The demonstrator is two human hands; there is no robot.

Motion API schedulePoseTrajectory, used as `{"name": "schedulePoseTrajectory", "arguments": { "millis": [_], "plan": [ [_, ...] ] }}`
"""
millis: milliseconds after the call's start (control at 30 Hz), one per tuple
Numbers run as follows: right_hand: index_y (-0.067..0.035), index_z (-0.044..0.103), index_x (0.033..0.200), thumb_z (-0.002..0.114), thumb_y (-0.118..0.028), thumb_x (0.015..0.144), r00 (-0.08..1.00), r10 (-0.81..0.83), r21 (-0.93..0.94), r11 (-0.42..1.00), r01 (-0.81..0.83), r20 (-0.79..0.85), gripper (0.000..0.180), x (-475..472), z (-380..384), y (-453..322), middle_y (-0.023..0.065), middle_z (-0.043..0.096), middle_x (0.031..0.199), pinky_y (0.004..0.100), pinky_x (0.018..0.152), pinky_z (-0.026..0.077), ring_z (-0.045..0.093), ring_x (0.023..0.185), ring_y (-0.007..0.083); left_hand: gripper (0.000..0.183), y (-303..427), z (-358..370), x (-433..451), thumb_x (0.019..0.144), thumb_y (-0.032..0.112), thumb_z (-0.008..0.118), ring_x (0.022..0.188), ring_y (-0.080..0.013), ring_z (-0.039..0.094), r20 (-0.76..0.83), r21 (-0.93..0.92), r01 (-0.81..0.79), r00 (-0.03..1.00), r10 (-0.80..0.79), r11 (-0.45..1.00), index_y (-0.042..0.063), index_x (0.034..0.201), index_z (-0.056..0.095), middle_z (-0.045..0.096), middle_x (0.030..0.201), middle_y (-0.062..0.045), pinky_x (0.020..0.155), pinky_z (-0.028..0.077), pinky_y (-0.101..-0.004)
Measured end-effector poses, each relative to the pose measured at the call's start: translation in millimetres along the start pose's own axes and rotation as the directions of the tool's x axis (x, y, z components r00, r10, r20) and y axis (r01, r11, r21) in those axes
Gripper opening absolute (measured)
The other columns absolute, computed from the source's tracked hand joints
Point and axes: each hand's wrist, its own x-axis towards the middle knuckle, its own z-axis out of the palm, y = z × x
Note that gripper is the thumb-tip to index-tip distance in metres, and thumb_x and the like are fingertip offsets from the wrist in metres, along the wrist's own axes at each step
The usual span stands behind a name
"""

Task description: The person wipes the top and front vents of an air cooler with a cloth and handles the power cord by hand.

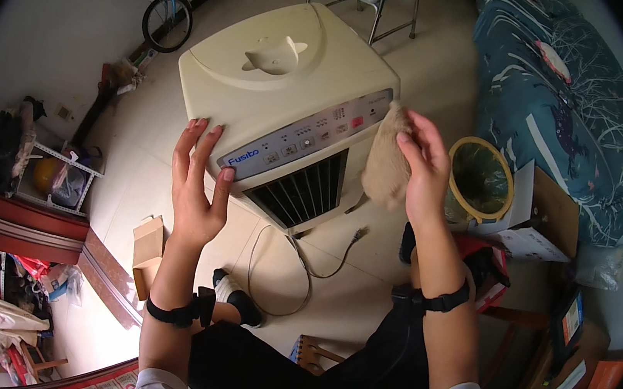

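A cream plastic air cooler (340,52) stands on the tiled floor before me, with a button panel (301,135) along its front top edge and a dark louvred grille (303,188) below. My left hand (199,181) rests on the cooler's front left corner, fingers spread, holding nothing. In my right hand (423,161) a beige cloth (388,163) is pinched between thumb and fingers and hangs beside the cooler's right front corner. A power cord (310,276) with its plug (358,235) lies looped on the floor under the grille.
To the right are a yellow-rimmed waste bin (479,209), a cardboard box (542,217) and a bed with a teal cover (555,108). A small open carton (148,244) lies at the left. Behind stand a metal-framed chair (378,4) and a blue bicycle (168,19).
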Motion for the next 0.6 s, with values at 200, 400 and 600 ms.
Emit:
{"name": "schedulePoseTrajectory", "arguments": {
  "millis": [200, 400, 600],
  "plan": [
    [-0.003, 0.074, 0.109, 0.064, -0.017, 0.104, 0.921, 0.228, -0.366, 0.925, -0.104, 0.316, 0.017, -20.1, 8.8, 1.2, -0.0045, 0.062, 0.084, 0.0210, 0.070, 0.040, 0.049, 0.078, 0.0042, 0.050, 15.4, -17.2, -9.3, 0.087, 0.015, 0.076, 0.132, -0.0396, 0.051, -0.189, -0.038, -0.058, 0.981, 0.050, 0.998, -0.001, 0.132, 0.060, 0.052, 0.138, -0.024, 0.115, 0.037, -0.0516],
    [-0.005, 0.074, 0.111, 0.068, -0.013, 0.100, 0.891, 0.097, -0.418, 0.902, 0.110, 0.444, 0.015, -43.2, 14.6, -32.5, 0.0008, 0.065, 0.083, 0.0242, 0.063, 0.045, 0.056, 0.070, 0.0081, 0.044, 108.9, -77.8, 3.4, 0.102, 0.043, 0.061, 0.069, -0.0255, 0.068, -0.069, -0.655, -0.266, 0.953, 0.295, 0.707, 0.001, 0.090, 0.070, 0.070, 0.077, -0.006, 0.066, 0.058, -0.0390],
    [-0.011, 0.070, 0.109, 0.081, -0.011, 0.079, 0.625, -0.402, -0.328, 0.595, 0.734, 0.669, 0.031, -81.3, 46.5, -157.9, 0.0059, 0.066, 0.085, 0.0315, 0.066, 0.052, 0.066, 0.070, 0.0188, 0.032, 86.5, -73.3, -10.7, 0.100, 0.033, 0.065, 0.065, -0.0221, 0.068, -0.033, -0.627, -0.190, 0.975, 0.218, 0.755, 0.005, 0.088, 0.076, 0.068, 0.072, -0.002, 0.060, 0.056, -0.0338]
  ]
}}
